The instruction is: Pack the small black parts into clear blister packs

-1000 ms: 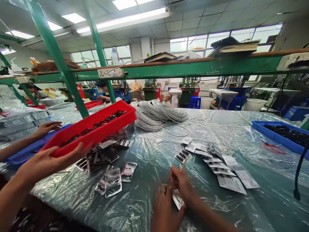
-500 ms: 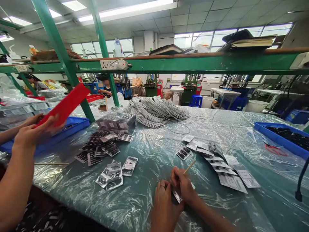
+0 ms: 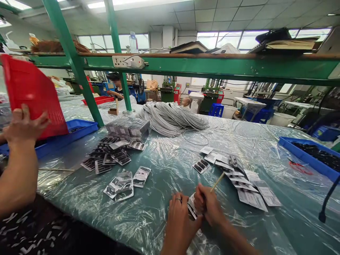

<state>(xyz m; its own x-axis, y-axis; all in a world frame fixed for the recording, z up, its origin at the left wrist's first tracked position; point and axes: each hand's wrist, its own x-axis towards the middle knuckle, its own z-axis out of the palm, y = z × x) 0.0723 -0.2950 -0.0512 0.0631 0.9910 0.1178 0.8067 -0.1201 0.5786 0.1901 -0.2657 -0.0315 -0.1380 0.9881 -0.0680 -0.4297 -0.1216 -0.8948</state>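
Okay, so I've got one small flat packet [image 3: 191, 205] on the worktop [image 3: 156, 198], right between my two hands and partly hidden by them. My left hand [image 3: 178, 216] lies along its near left side, fingers bent and thumb spread off toward the other hand; can't tell if it's properly pinching or just pressing down. My right hand [image 3: 205, 202] is curled tight around a thin pale stick [image 3: 217, 181], which pokes up past my knuckles, and that hand sits up against the packet too.

Handling-wise, I'd guess the packet's really light, a bit stiff but bendy, with a slick shiny face. It's on a crinkly plastic sheet [image 3: 111, 226], so it'd probably skate around if nobody pinned it. I'd hold it flat by the edges, thumb one side, fingertips the other, no squashing the middle. The stick looks light and snappable, so grip it low, not out at the tip.

Just beyond my hands there's a single packet with dark pieces [image 3: 201, 166], and a spread-out row of pale packets [image 3: 252, 199] sits off to the right. Over on my left, a co-worker's hand [image 3: 23, 127] is on a tipped red bin [image 3: 34, 95].
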